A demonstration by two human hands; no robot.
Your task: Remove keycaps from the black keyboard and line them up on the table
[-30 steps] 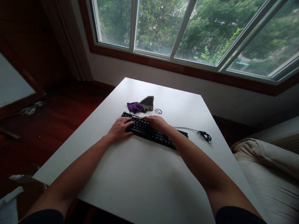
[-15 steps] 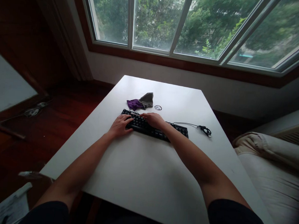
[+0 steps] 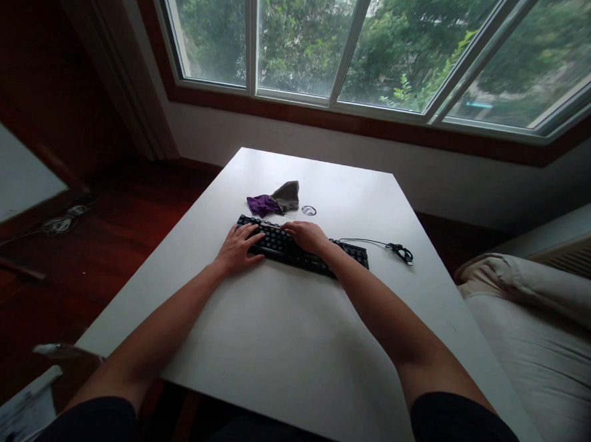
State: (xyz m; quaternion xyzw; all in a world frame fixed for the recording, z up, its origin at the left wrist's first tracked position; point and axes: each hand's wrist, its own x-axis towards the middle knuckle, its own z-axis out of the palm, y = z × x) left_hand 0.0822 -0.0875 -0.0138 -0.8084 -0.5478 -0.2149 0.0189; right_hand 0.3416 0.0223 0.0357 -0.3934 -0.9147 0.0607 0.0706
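We see two arms reach over the white table (image 3: pixel 278 340), both with dark sleeves. The left hand (image 3: pixel 238 247) lies palm down on the left end of the black keyboard (image 3: pixel 274 245), fingers spread wide, thumb by the front edge; it is not closed around anything. The right hand (image 3: pixel 307 236) is bent over the middle keys, its fingertips tucked close. A thin pale strip (image 3: pixel 271 225) lies by those fingers — we cannot tell if they pinch it. The right forearm (image 3: pixel 371 299) hides part of the keyboard.

Just behind the keyboard we see a purple cloth (image 3: pixel 262 205) touching a grey cloth (image 3: pixel 288 196), with a small round thing (image 3: pixel 309 210) beside them. A bundled black cord (image 3: pixel 400 252) lies off to the right. At the bottom left there is a paper (image 3: pixel 26 408) with faint marks — too blurry for us to read.
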